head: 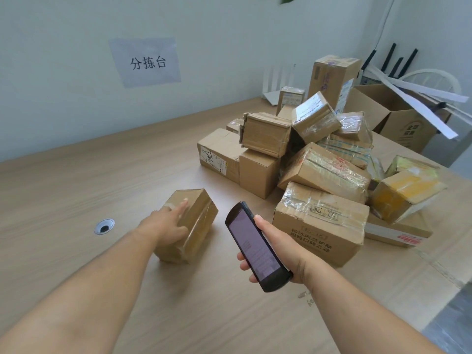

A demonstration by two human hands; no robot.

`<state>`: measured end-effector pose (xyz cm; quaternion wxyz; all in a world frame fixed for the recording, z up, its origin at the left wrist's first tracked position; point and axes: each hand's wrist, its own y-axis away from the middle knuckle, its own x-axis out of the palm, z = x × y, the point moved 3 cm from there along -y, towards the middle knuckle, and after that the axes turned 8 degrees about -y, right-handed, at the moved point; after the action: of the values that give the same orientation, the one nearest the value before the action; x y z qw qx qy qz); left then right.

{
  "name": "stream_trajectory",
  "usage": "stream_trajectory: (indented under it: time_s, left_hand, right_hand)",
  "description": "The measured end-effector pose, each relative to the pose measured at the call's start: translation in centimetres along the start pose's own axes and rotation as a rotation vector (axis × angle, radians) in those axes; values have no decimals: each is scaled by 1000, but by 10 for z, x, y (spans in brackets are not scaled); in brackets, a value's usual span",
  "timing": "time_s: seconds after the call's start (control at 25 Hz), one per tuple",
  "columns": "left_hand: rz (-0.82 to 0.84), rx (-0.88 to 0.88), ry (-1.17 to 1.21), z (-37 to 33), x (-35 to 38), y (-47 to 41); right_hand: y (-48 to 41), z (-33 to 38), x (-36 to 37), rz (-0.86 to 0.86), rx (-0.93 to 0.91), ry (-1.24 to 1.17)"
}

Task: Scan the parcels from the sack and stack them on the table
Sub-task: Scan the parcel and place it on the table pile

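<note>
A small taped cardboard parcel [196, 221] lies by itself on the wooden table [76, 190], left of the main heap. My left hand [167, 226] rests on its near top, fingers stretched out over the cardboard and thumb against its side. My right hand [274, 247] grips a black handheld scanner [255, 247], its lit screen tilted up toward me, just right of that parcel. A pile of several brown parcels [314, 159] fills the table's right half, some stacked, some tipped at angles.
A round cable hole [104, 226] is set in the tabletop on the left. A large open carton [398, 118] with white strips stands at the back right. A paper sign [146, 62] hangs on the wall. The table's right edge shows at the lower right.
</note>
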<state>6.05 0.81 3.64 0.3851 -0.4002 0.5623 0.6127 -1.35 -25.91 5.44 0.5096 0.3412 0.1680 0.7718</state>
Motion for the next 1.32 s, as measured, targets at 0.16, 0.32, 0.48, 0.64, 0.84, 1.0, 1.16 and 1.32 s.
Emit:
stream_trajectory:
  time_s: [0.16, 0.32, 0.48, 0.64, 0.84, 1.0, 1.16, 1.32]
  left_hand:
    - [-111, -79, 192, 52, 2, 12]
    - [-39, -190, 122, 61, 24, 25]
    - [-58, -306, 148, 64, 30, 23]
    - [-46, -309, 355, 71, 36, 26]
    - [-62, -219, 536, 68, 36, 78]
    - [-208, -240, 573, 68, 30, 128]
    - [-337, -302, 553, 63, 28, 181]
    - [-391, -322, 476, 50, 30, 225]
  right_hand:
    - [-8, -2, 15, 48, 10, 48]
    - [-12, -7, 23, 61, 34, 78]
    - [-15, -17, 23, 49, 66, 101]
    - [-12, -30, 19, 51, 146, 175]
    - [10, -51, 23, 119, 236, 290]
    - [34, -75, 34, 223, 248, 392]
    - [64, -103, 40, 334, 266, 512]
    - [93, -122, 43, 370, 237, 570]
